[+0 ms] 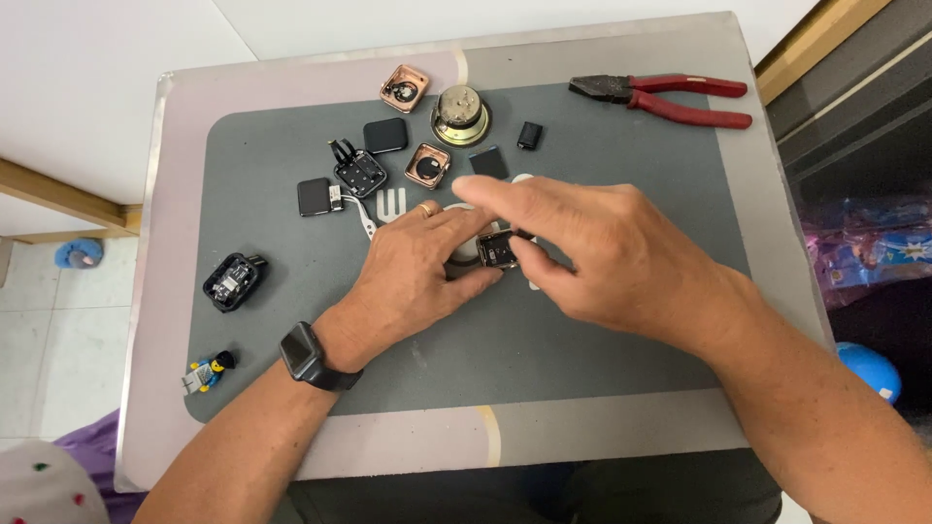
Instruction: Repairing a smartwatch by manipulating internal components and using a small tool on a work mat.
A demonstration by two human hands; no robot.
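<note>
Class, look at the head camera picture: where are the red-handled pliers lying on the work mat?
The red-handled pliers lie at the far right corner of the grey mat, beyond the right hand, right of the small black block.

A grey-matted table (621, 427) stands on pale floor tiles (39, 330) (white wall (97, 58) behind).

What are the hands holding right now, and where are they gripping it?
A small square watch case, pinched at its edges between the fingertips of the left hand and right hand.
</note>
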